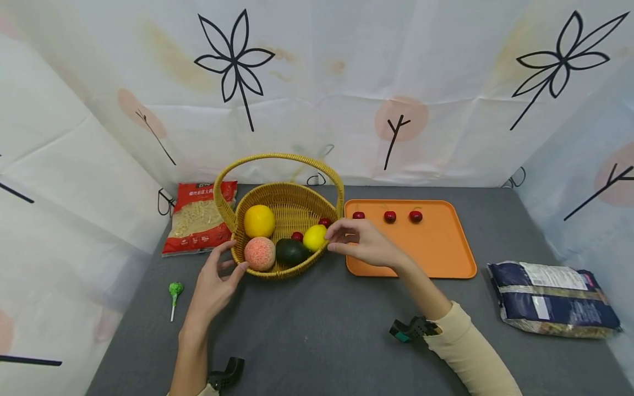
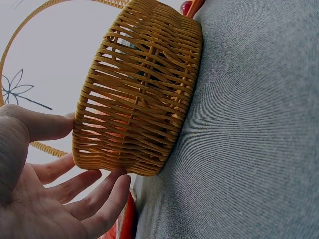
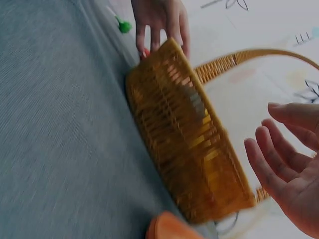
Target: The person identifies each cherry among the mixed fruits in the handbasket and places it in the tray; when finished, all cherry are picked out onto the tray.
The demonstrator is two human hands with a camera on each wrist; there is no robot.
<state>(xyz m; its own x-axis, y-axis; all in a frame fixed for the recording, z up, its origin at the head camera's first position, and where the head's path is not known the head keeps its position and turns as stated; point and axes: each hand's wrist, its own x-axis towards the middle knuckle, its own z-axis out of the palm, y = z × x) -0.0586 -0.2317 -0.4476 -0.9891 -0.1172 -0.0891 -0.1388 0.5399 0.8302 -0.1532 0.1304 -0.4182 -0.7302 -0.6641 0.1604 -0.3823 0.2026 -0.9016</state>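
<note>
A yellow wicker basket with a tall arched handle stands on the grey table. In it lie a pink peach-like ball, a yellow-orange round fruit, a dark green avocado, a lemon and cherries. My left hand holds the basket's left end, its thumb at the rim and fingertips against the woven side. At the right rim is my right hand; the right wrist view shows its loosely bent fingers apart from the basket, holding nothing.
An orange tray with cherries along its back lies right of the basket. A red pasta bag is behind on the left, a green lollipop at left, a dark blue bag far right. Printed white cloth encloses the table.
</note>
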